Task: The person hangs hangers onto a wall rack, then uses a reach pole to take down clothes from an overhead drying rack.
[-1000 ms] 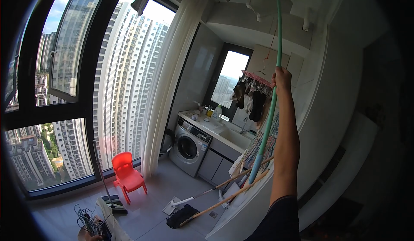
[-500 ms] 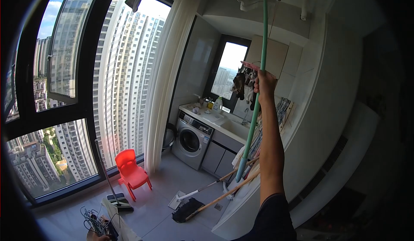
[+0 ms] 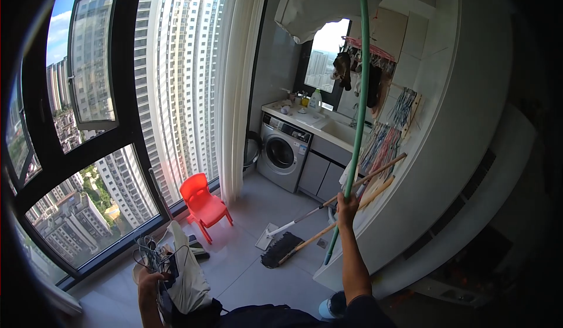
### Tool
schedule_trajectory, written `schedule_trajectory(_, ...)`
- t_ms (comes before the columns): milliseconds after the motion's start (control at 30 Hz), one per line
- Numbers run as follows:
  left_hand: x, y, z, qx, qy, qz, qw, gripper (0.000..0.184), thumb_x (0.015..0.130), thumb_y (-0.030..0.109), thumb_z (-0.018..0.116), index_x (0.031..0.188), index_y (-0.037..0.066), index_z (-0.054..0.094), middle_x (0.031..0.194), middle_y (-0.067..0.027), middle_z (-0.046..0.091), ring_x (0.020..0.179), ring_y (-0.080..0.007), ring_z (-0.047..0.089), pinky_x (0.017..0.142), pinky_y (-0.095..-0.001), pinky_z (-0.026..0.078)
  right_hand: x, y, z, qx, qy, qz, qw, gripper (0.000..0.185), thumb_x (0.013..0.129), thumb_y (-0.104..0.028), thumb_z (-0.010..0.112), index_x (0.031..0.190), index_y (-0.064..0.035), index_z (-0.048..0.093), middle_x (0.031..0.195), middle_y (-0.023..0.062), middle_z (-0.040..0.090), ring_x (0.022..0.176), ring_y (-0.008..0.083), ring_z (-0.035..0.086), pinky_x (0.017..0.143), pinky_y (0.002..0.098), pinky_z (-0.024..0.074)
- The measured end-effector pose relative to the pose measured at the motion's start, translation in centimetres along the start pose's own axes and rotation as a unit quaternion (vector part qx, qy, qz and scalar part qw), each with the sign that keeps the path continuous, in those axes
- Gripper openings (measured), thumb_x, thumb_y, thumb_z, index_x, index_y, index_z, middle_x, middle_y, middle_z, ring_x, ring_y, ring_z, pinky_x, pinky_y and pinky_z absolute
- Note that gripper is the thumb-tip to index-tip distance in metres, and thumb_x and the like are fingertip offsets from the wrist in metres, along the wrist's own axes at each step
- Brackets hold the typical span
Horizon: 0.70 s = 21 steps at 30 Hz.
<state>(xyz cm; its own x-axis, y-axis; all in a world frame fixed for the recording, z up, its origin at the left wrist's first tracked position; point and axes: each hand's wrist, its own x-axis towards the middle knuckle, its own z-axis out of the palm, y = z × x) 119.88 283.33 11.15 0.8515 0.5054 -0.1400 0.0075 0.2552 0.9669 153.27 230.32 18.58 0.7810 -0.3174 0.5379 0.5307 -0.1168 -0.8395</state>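
My right hand (image 3: 347,206) is wrapped round the lower part of a long green pole (image 3: 364,87), which rises out of the top of the view. Near the pole's upper end hangs a light-coloured garment (image 3: 316,5). At the lower left my left hand (image 3: 151,281) is closed on a bunch of wire hangers (image 3: 153,256). A pale cloth (image 3: 190,281) hangs beside that hand, over or against the forearm; how it is held is hidden.
A red chair (image 3: 205,202) stands by the window. A white flat mop (image 3: 267,237) and a black broom (image 3: 281,250) lean across the floor towards the right wall. Behind are a washing machine (image 3: 281,152), a sink (image 3: 340,130) and a pink clip hanger (image 3: 375,48) with socks.
My right hand has come down, with the pole lower. The light garment now hangs lower, near the pole. The view has tilted down, showing more of my left hand, the hangers and the pale cloth.
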Motion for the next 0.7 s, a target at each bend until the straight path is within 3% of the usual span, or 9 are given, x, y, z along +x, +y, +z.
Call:
schedule_trajectory(100,3.9,0.8,-1.7,0.013,-0.055,0.009,0.998,0.047,0.051,0.0,0.058,0.098,-0.005,0.063,0.084,-0.0146,0.069,0.074,-0.0241,0.069,0.071,-0.0312,0.055,-7.0,6.3,-3.9,-0.046,0.034,-0.031,0.998,0.022,0.087,-0.017,0.062,0.074,-0.0035,0.05,0.064,-0.0028,0.043,0.053,0.0068,0.037,0.048,0.0278,0.0327)
schedule_trajectory(133,4.3,2.5,-1.0,0.006,-0.071,0.01,0.997,0.046,0.051,0.002,0.06,0.096,-0.007,0.063,0.085,-0.0152,0.07,0.076,-0.0248,0.069,0.074,-0.0324,0.055,-9.8,4.5,-4.8,-0.058,0.041,0.057,0.996,0.028,0.085,-0.019,0.063,0.069,-0.0001,0.052,0.064,0.0007,0.051,0.061,0.0089,0.045,0.054,0.0286,0.0388)
schedule_trajectory(267,7.8,7.9,-0.1,0.073,-0.12,-0.014,0.99,0.039,0.059,0.007,0.063,0.094,-0.012,0.063,0.082,-0.0193,0.071,0.072,-0.0263,0.07,0.074,-0.0334,0.056,-19.7,10.7,-11.1,-0.161,0.082,0.066,0.981,0.037,0.084,-0.019,0.06,0.057,0.0002,0.044,0.052,-0.0001,0.041,0.054,0.0094,0.038,0.047,0.0337,0.031)
schedule_trajectory(300,8.7,8.7,0.5,0.107,-0.128,0.041,0.985,0.036,0.062,0.017,0.063,0.083,-0.012,0.067,0.079,-0.0204,0.07,0.073,-0.0258,0.07,0.079,-0.0333,0.055,-21.8,10.7,-12.3,-0.177,0.084,0.07,0.978,0.038,0.084,-0.019,0.06,0.056,0.0002,0.042,0.052,-0.0006,0.039,0.054,0.009,0.037,0.047,0.0347,0.0293)
schedule_trajectory(433,10.4,15.0,4.3,0.17,-0.14,0.082,0.972,0.033,0.068,0.021,0.068,0.081,-0.01,0.069,0.078,-0.0181,0.071,0.07,-0.0222,0.068,0.075,-0.03,0.053,-28.7,10.3,-17.6,-0.273,0.056,0.101,0.955,0.033,0.081,-0.014,0.059,0.056,-0.0003,0.043,0.049,0.0074,0.042,0.049,0.0154,0.038,0.046,0.0376,0.0279)
schedule_trajectory(533,14.7,17.4,4.9,0.176,-0.197,0.074,0.962,0.035,0.073,0.025,0.07,0.086,-0.007,0.062,0.087,-0.0172,0.07,0.077,-0.0214,0.067,0.082,-0.0299,0.05,-32.5,11.7,-21.9,-0.351,0.036,-0.006,0.936,0.032,0.082,-0.018,0.059,0.061,0.0024,0.045,0.053,0.0115,0.044,0.049,0.0219,0.041,0.048,0.0397,0.0308)
schedule_trajectory(600,15.5,19.4,6.7,0.152,-0.232,0.094,0.956,0.033,0.074,0.021,0.07,0.09,-0.007,0.062,0.086,-0.0163,0.07,0.078,-0.0211,0.067,0.079,-0.0286,0.05,-34.2,9.0,-22.8,-0.337,0.032,0.036,0.94,0.027,0.079,-0.017,0.058,0.065,0.0039,0.049,0.057,0.0189,0.047,0.053,0.0304,0.048,0.05,0.0439,0.0344)
schedule_trajectory(633,15.9,20.0,7.3,0.152,-0.236,0.1,0.954,0.031,0.073,0.018,0.069,0.088,-0.008,0.061,0.086,-0.0161,0.07,0.078,-0.0206,0.067,0.079,-0.0276,0.05,-34.4,6.8,-22.5,-0.355,0.02,0.014,0.935,0.026,0.077,-0.016,0.058,0.062,0.002,0.046,0.054,0.0186,0.044,0.05,0.0329,0.049,0.049,0.0446,0.0341)
schedule_trajectory(700,14.5,21.5,9.7,0.134,-0.223,0.114,0.959,0.042,0.073,0.016,0.069,0.103,-0.011,0.058,0.089,-0.0198,0.07,0.078,-0.0205,0.068,0.08,-0.0264,0.051,-37.0,8.0,-24.8,-0.357,-0.03,0.031,0.933,0.026,0.075,-0.015,0.059,0.06,0.0005,0.045,0.052,0.0181,0.044,0.049,0.0343,0.049,0.047,0.0447,0.0334)
